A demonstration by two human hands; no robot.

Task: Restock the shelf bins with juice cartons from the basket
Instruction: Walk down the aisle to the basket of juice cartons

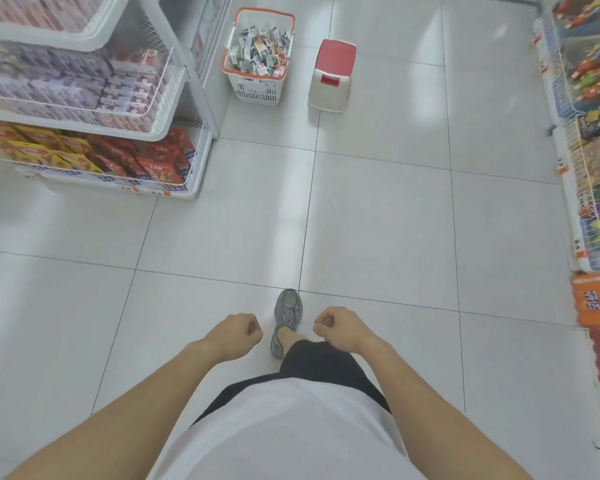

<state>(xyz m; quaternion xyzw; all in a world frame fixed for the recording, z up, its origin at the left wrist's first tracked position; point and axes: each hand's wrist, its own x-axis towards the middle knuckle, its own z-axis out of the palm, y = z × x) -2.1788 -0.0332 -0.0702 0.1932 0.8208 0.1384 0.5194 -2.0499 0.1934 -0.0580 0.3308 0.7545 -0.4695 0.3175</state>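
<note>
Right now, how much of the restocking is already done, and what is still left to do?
Done: nothing clearly; the shelf bins hold stock, but who placed it cannot be told. In hand: nothing; the left hand and right hand are curled and hold no carton. Left: the basket stands full on the floor ahead, beside a stool.

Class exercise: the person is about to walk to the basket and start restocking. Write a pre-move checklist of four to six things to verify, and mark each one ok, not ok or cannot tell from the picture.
1. Left hand free to pick: ok, curled, holding nothing.
2. Right hand free: ok, curled, holding nothing.
3. Basket holds stock: ok, filled with small cartons.
4. Floor path to the basket clear: ok, bare tiles ahead.
5. Stool out of the way: ok, it stands beside the basket, apart from it.
6. Room in the shelf bins: cannot tell, the visible ones look stocked.
</note>
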